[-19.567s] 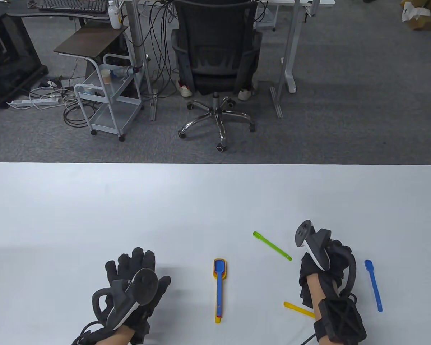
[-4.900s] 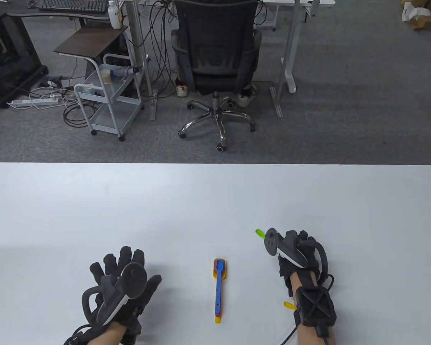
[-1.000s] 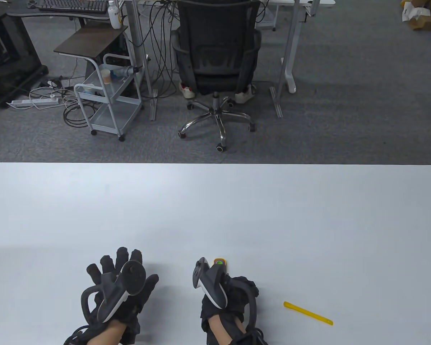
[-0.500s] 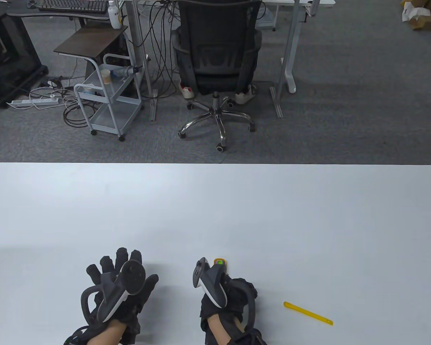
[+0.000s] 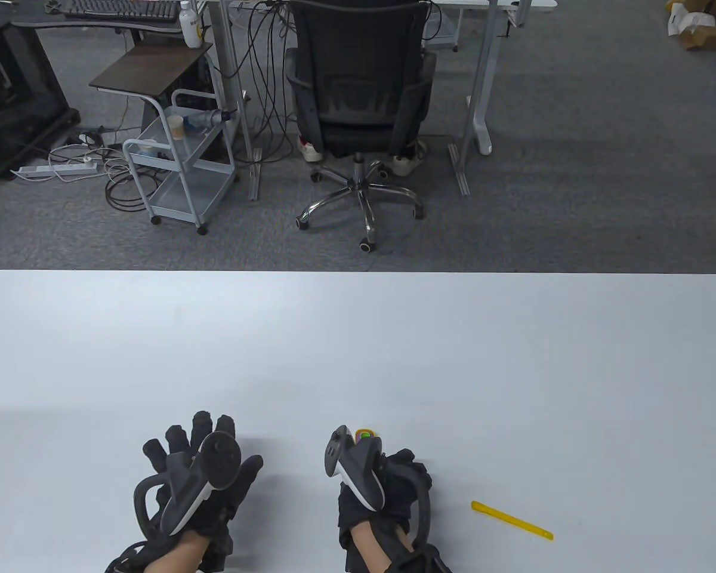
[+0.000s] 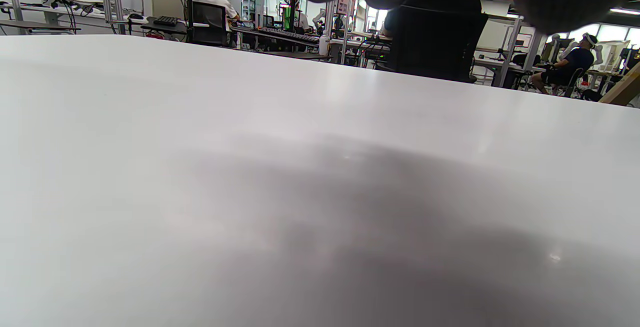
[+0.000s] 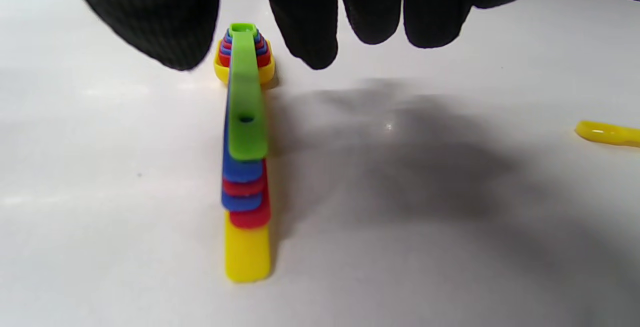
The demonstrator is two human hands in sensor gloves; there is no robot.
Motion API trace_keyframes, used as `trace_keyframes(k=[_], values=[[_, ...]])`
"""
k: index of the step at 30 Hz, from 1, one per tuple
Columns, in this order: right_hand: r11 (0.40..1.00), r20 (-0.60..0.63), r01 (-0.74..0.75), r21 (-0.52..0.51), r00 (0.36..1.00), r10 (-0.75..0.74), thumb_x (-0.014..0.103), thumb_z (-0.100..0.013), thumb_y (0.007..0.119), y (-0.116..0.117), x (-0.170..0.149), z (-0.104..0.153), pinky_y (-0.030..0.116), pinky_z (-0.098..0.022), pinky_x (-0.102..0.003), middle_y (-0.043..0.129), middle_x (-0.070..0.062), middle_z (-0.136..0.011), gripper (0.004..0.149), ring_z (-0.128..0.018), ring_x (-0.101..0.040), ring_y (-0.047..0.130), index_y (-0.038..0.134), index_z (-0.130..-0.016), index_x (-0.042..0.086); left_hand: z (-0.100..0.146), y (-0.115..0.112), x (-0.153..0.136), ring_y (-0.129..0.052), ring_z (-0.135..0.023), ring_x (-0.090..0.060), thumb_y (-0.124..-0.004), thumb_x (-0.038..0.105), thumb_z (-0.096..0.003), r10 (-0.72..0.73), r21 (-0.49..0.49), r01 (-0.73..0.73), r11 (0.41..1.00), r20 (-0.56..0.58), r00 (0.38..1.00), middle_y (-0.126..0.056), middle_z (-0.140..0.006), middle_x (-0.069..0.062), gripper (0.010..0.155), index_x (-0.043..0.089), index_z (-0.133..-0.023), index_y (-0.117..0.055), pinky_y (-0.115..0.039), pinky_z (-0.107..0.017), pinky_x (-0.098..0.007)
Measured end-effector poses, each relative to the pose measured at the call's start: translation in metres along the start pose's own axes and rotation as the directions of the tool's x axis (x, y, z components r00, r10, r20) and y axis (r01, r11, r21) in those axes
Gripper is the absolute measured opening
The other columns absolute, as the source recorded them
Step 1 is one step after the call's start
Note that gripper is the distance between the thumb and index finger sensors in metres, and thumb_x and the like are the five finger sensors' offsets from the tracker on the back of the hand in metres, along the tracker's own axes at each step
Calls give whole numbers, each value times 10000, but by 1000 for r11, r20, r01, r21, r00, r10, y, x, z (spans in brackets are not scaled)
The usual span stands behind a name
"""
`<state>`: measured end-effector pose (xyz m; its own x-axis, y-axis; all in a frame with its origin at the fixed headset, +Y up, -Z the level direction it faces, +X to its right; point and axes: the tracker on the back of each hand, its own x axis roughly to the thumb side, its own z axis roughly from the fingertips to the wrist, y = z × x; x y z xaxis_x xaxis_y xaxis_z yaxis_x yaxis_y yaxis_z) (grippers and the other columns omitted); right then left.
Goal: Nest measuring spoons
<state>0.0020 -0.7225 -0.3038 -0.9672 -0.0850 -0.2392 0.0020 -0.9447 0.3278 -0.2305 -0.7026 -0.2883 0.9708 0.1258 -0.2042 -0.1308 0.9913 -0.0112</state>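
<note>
A nested stack of measuring spoons (image 7: 244,167) lies on the white table (image 5: 358,346), yellow at the bottom, then red and blue ones, with a green spoon (image 7: 243,102) on top. In the table view only its bowl end (image 5: 365,434) shows past my right hand (image 5: 385,489). My right hand hovers over the stack with fingers (image 7: 310,27) spread above it, holding nothing. A loose small yellow spoon (image 5: 511,520) lies to the right, also seen in the right wrist view (image 7: 607,133). My left hand (image 5: 200,477) rests flat on the table, empty.
A black office chair (image 5: 358,101), a small grey cart (image 5: 182,173) and desk legs stand on the floor beyond the table's far edge. The left wrist view shows only bare table (image 6: 320,192) in front of the left fingers.
Over the last second my right hand has drawn back slightly from the stack, with the green spoon lying on top. The left hand has not moved.
</note>
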Motion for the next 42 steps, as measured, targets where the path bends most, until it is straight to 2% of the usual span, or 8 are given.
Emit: trace_keyframes(k=[11,23,30,39,42], values=[[996,111,19,-90,994,-9,494,-505,742,-11,-33,1,562,-676,-698,629,-266,-1181,658,-970,-592,682,716,-1038,109,0,-1,0,-561,-1152,-553,-784,717,-415,3,0,-3,1000,5,1000,-531,-1259,-52,848,319,-1142,-602,-302,-770,-754],[975,224,26,-222,974,25,502,-487,762,-30,-90,-7,588,-689,-665,691,-213,-1166,634,-975,-547,720,760,-1006,139,0,-1,0,-563,-1152,-553,-786,716,-413,3,0,-3,1000,11,1000,-533,-1258,-54,849,317,-1141,-606,-301,-769,-755],[959,244,-24,-283,965,96,497,-467,790,-38,-132,-13,605,-692,-654,699,-198,-1164,635,-979,-533,730,769,-997,149,1,-2,1,-562,-1153,-552,-784,716,-416,5,4,-6,1000,18,1000,-530,-1260,-54,846,320,-1141,-602,-301,-771,-753],[957,277,-15,-290,956,99,468,-450,819,-38,-191,-20,603,-703,-637,706,-182,-1159,613,-992,-519,723,789,-974,150,2,-2,2,-562,-1154,-549,-785,716,-415,4,11,-4,1000,22,1000,-530,-1259,-51,851,322,-1144,-592,-301,-772,-752],[966,289,-34,-255,951,110,457,-447,828,-31,-208,-23,585,-710,-639,690,-182,-1167,612,-1006,-519,698,782,-977,154,2,-2,2,-560,-1155,-549,-785,717,-415,4,21,-5,1000,24,1000,-525,-1261,-50,857,323,-1148,-583,-300,-773,-750]])
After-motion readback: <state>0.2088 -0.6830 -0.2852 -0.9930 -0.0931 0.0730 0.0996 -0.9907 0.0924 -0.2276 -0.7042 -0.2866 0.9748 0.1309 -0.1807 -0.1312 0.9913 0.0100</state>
